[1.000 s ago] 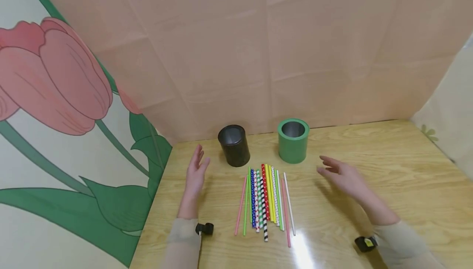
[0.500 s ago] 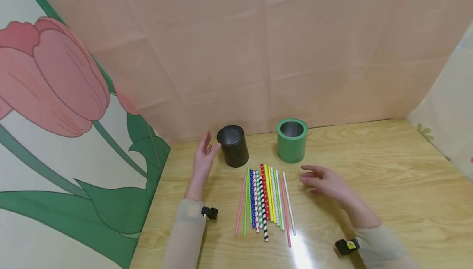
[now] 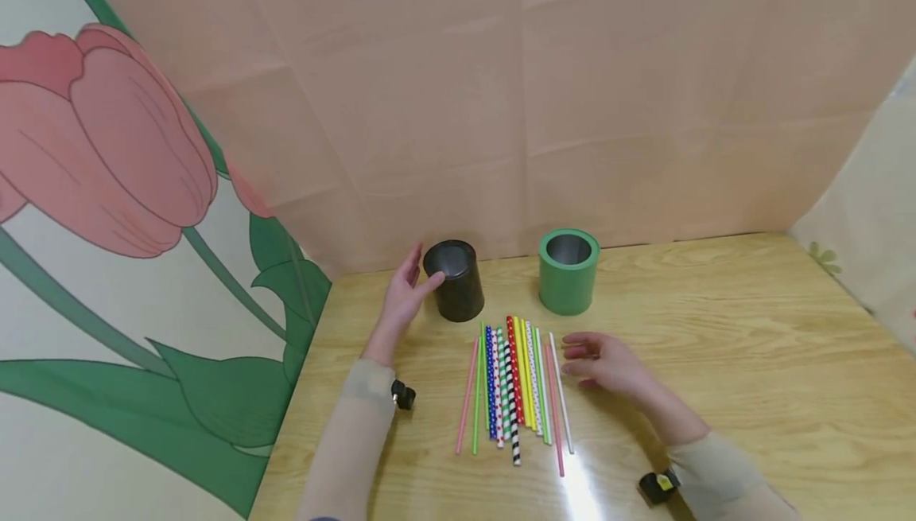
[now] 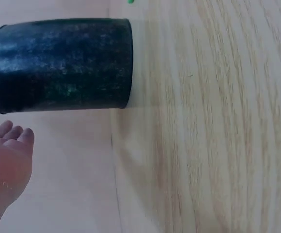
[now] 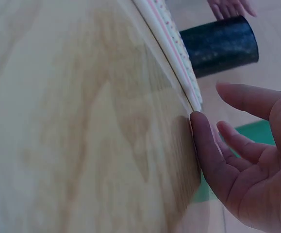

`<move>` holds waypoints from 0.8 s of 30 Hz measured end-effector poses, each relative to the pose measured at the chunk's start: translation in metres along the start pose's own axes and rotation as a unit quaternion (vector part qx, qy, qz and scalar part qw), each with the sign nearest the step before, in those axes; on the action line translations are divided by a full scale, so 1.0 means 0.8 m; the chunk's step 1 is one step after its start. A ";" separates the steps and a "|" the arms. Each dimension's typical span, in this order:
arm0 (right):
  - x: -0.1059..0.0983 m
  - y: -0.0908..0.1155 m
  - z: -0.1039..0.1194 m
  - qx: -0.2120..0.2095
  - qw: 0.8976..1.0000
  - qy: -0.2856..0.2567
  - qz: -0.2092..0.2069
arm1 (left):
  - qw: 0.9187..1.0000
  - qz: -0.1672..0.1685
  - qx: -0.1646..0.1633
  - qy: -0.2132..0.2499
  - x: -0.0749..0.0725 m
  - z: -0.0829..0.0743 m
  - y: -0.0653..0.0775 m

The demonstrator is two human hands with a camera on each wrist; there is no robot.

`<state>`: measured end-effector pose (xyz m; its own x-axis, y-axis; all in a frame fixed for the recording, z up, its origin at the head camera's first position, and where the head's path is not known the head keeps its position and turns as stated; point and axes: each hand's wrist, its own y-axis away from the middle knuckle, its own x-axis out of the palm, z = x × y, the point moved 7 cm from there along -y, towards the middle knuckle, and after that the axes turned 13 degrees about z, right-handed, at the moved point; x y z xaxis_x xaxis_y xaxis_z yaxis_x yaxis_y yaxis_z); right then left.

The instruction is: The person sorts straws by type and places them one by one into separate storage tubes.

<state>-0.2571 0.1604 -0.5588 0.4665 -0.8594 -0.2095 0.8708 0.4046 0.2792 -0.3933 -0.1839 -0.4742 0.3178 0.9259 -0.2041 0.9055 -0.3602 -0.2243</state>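
My left hand (image 3: 404, 298) is beside the left wall of a black cylindrical can (image 3: 460, 292), thumb apart and fingers extended. In the left wrist view a small gap shows between its fingertips and the can (image 4: 62, 65). On the wooden table a row of colourful drinking straws (image 3: 514, 370) lies side by side: plain, dotted and striped. My right hand (image 3: 608, 365) is just right of the row, fingers slightly bent and holding nothing. Its fingertips are close to the outermost white straw (image 3: 561, 394); whether they touch it I cannot tell.
A green can (image 3: 567, 286), open at the top, stands upright at the back, right of the black one. A pinkish cloth (image 3: 515, 107) hangs behind the table (image 3: 716, 330). On the left is a wall panel with a painted tulip (image 3: 143, 147).
My left hand has moved forward and right, up to the black can. The right hand has come left and nearer, towards the straws. Cans and straws stay where they were.
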 end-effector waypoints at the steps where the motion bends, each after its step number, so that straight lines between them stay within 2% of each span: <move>1: 0.001 -0.001 0.000 0.001 1.000 0.002 -0.002 | 1.000 0.006 0.000 0.002 0.002 0.000 -0.002; 5: 0.007 -0.004 0.003 -0.001 1.000 0.018 -0.005 | 1.000 0.016 0.000 -0.006 0.005 0.006 -0.005; 11: 0.012 -0.006 0.007 -0.007 0.999 0.044 -0.012 | 1.000 0.008 -0.010 -0.024 0.005 0.013 -0.005; 24: 0.011 -0.006 0.006 0.018 0.998 0.061 -0.023 | 1.000 -0.004 -0.023 0.014 0.007 0.019 -0.009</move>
<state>-0.2578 0.1493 -0.5576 0.4434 -0.8316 -0.3345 0.8867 0.3525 0.2991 -0.4024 -0.1781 -0.4878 0.3169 0.9320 -0.1758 0.9200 -0.3471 -0.1820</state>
